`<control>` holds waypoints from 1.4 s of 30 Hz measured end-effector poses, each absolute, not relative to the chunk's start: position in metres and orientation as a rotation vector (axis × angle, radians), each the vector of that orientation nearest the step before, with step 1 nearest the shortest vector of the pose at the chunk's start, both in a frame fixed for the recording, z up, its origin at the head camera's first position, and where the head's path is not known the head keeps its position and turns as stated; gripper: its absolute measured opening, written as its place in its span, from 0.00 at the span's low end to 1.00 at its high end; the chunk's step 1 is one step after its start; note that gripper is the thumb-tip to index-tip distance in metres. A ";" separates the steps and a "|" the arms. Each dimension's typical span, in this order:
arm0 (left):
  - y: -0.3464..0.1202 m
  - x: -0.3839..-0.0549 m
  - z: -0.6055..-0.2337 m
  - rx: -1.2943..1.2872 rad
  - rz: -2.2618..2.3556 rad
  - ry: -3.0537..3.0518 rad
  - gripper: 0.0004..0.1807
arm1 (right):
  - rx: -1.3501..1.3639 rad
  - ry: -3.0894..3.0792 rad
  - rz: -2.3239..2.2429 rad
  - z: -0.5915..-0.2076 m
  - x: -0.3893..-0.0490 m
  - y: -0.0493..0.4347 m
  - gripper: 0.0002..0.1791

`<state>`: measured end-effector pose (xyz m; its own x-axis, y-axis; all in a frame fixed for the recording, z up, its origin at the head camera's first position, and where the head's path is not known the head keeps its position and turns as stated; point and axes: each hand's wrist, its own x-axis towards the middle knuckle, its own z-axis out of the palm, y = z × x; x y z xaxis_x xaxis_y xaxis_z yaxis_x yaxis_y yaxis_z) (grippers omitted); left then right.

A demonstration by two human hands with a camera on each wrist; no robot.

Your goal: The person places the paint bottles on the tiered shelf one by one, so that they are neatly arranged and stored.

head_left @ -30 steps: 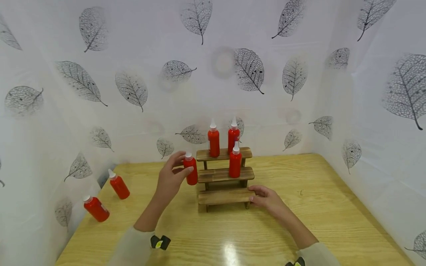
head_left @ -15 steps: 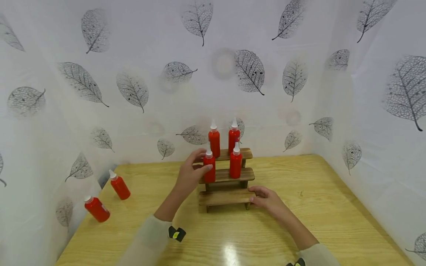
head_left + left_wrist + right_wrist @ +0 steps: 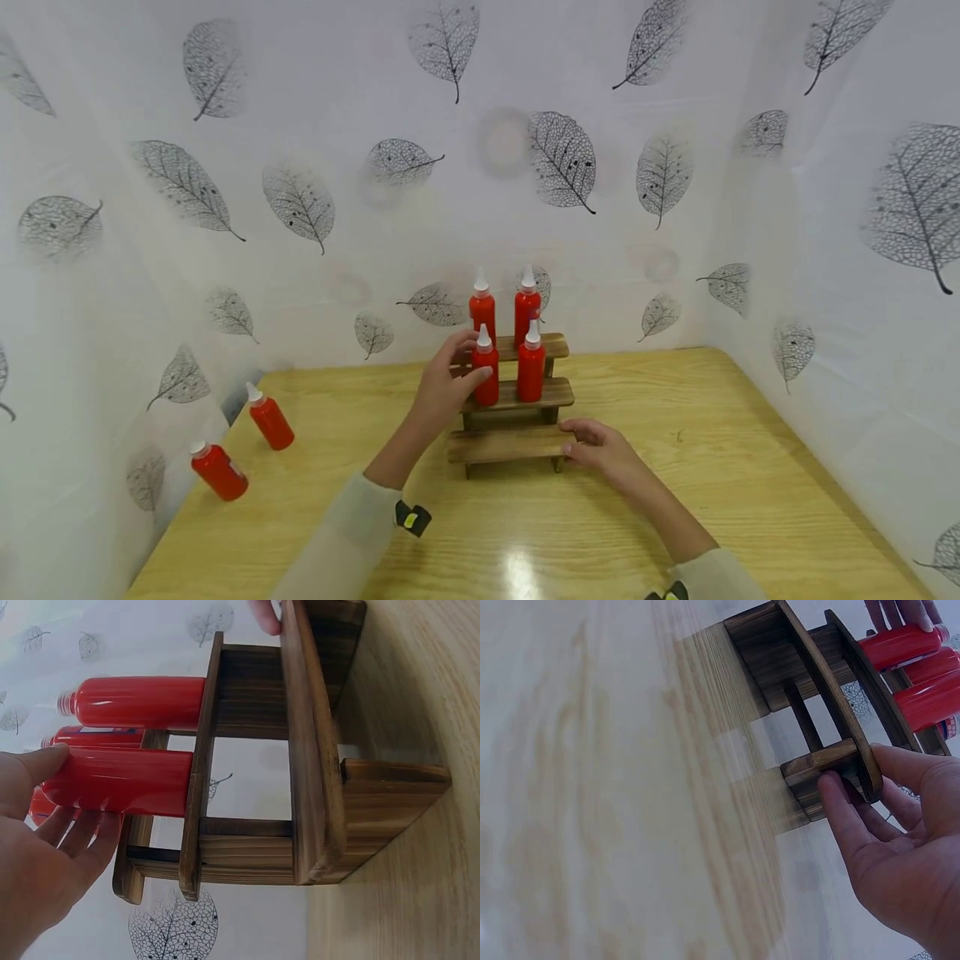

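My left hand [image 3: 444, 385] holds a red squeeze bottle [image 3: 486, 385] with a white pointed nozzle, thumb on one side and fingers on the other. The bottle is upright over the left part of the middle step of a wooden three-step display stand [image 3: 506, 446]; in the left wrist view its base meets that step's board. Beside it on the same step stands another red bottle [image 3: 531, 375]. Two more, a left bottle [image 3: 482, 310] and a right bottle [image 3: 527, 308], occupy the top step. My right hand [image 3: 907, 855] pinches the right end of the lowest step between thumb and fingers.
At the table's left side, a red bottle with a pointed nozzle [image 3: 272, 423] and a red bottle with a white cap [image 3: 219, 472] appear tilted in the head view. A leaf-printed white curtain [image 3: 330, 108] encloses the back and sides of the wooden table [image 3: 465, 542].
My left hand has carried the bottle rightward from beside the stand to the middle step, next to the bottle there. The right hand has kept its hold on the lowest step.
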<state>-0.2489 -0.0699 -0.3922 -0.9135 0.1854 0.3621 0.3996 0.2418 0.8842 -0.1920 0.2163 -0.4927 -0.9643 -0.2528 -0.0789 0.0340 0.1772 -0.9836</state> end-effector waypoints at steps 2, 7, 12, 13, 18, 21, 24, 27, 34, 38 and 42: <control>-0.070 -0.249 -0.393 -0.558 -1.744 -2.327 0.26 | -0.206 2.231 -1.871 -0.493 -0.192 0.216 0.29; -0.071 -0.248 -0.395 -0.570 -1.744 -2.319 0.27 | -0.200 2.237 -1.869 -0.492 -0.191 0.216 0.29; -0.072 -0.247 -0.396 -0.588 -1.720 -2.311 0.27 | -0.190 2.226 -1.872 -0.491 -0.191 0.216 0.29; -0.072 -0.247 -0.396 -0.591 -1.717 -2.309 0.27 | -0.195 2.227 -1.871 -0.491 -0.191 0.216 0.29; -0.072 -0.247 -0.396 -0.586 -1.725 -2.305 0.27 | -0.207 2.224 -1.871 -0.491 -0.191 0.216 0.29; -0.073 -0.248 -0.396 -0.607 -1.738 -2.304 0.28 | -0.204 2.229 -1.873 -0.491 -0.191 0.216 0.29; -0.075 -0.247 -0.397 -0.633 -1.754 -2.293 0.30 | -0.203 2.235 -1.878 -0.492 -0.192 0.216 0.29; -0.082 -0.244 -0.398 -0.625 -1.759 -2.277 0.32 | -0.211 2.235 -1.879 -0.492 -0.191 0.216 0.29; -0.112 -0.224 -0.391 -0.497 -1.728 -2.271 0.33 | -0.223 2.238 -1.855 -0.492 -0.189 0.215 0.30; -0.135 -0.211 -0.391 -0.451 -1.698 -2.262 0.33 | -0.213 2.243 -1.854 -0.491 -0.190 0.215 0.30; -0.165 -0.208 -0.409 -0.384 -1.634 -2.259 0.33 | -0.209 2.239 -1.856 -0.492 -0.191 0.216 0.30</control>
<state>-0.2085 -0.1653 -0.4092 -0.9106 0.0263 0.4125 0.4000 0.3077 0.8633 -0.1912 0.2162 -0.4924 -0.9645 -0.2512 -0.0818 0.0338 0.1898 -0.9812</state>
